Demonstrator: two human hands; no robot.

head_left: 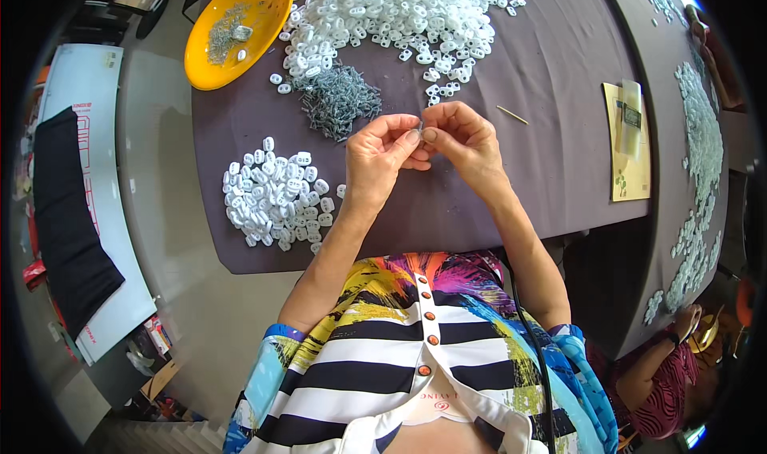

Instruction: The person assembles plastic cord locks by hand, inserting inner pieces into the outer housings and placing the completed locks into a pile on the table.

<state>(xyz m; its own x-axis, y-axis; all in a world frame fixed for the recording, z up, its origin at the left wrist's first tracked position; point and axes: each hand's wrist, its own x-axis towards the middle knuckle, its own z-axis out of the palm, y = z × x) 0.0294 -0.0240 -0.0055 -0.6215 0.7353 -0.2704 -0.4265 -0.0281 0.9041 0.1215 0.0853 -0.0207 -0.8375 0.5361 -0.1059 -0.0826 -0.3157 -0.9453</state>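
My left hand (379, 157) and my right hand (470, 144) meet above the near part of the table. Thumbs and fingers of both are pinched together around a tiny piece, mostly hidden by the fingertips; a thin grey bit shows above them. Beyond my left hand lies a heap of small grey metal screws or pins (339, 103). A large heap of whitish plastic pieces with holes (391, 11) spreads farther back. Left of my left forearm sits a smaller pile of white oval pieces (276, 198).
A yellow plate (200, 64) with small metal bits stands at the far left. To the right lie a thin stick (512, 115) and a tan card (629, 178) with a clear packet. Another table (667, 214) bears more pieces; another person's hand (687, 321) is beside it.
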